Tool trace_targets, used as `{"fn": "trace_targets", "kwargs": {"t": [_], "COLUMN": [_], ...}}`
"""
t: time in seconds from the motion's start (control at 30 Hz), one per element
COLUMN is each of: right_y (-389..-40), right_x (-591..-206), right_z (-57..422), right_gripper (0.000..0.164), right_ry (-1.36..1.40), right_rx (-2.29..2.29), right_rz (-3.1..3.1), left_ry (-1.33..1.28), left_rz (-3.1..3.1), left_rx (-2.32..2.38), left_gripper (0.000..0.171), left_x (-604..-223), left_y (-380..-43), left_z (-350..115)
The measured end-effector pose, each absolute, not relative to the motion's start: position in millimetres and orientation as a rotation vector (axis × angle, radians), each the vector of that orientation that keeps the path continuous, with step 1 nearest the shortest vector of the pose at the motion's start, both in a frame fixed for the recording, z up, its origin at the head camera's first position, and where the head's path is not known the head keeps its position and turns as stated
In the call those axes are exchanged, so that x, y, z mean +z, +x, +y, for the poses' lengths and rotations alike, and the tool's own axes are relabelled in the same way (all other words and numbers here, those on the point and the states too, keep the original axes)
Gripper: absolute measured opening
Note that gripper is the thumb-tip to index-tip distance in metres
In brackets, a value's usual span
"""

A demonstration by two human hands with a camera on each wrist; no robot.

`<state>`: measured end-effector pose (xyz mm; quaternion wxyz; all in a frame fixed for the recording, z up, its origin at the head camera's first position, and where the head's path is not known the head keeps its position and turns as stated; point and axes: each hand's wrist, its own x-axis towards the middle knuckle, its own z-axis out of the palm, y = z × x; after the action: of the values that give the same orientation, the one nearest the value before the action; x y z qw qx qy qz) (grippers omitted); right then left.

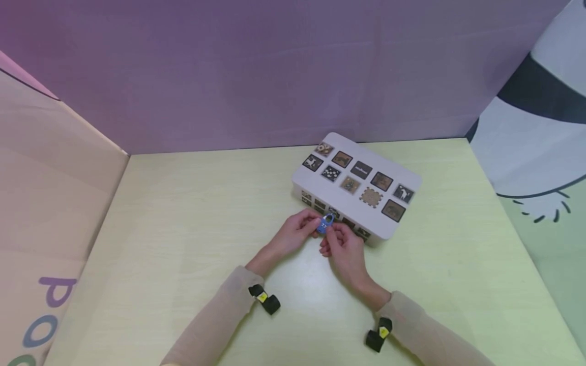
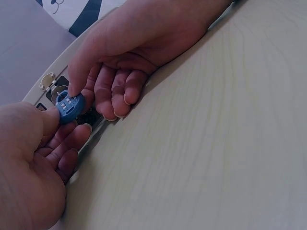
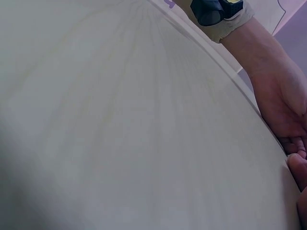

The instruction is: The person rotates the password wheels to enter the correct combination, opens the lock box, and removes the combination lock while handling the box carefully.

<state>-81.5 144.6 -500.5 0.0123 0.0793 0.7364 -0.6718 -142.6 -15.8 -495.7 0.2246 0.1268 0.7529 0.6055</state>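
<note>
A small blue combination padlock (image 1: 324, 224) is held between the two hands, right at the front side of a light-coloured box (image 1: 348, 203). My left hand (image 1: 293, 234) pinches its body from the left. From the other side my right hand (image 1: 349, 256) pinches it between thumb and fingers. Number dials on the padlock (image 2: 69, 104) face upward in the left wrist view, and a metal latch (image 2: 48, 81) on the box shows just beyond it. The right wrist view has the left hand (image 3: 283, 100) at its right edge; there the padlock is out of frame.
Small dark and brown pictures cover the box's lid and side. It sits at an angle on a pale wood-grain table (image 1: 183, 218), near the purple back wall (image 1: 256, 76). Printed side walls border the table at left and right. Both sleeves carry black wrist cameras.
</note>
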Motion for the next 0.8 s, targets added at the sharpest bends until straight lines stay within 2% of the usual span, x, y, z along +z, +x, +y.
{"fn": "trace_targets", "kwargs": {"t": [0.8], "right_y": [-81.6], "right_x": [-502.0], "right_z": [144.6], "right_gripper": [0.022], "right_ry": [0.208], "right_rx": [-2.094], "right_rz": [2.323], "left_ry": [0.35], "left_rz": [2.066], "left_rx": [1.681], "left_gripper": [0.023], "left_x": [-493.8], "left_y": [-142.1], "left_z": [-15.7]}}
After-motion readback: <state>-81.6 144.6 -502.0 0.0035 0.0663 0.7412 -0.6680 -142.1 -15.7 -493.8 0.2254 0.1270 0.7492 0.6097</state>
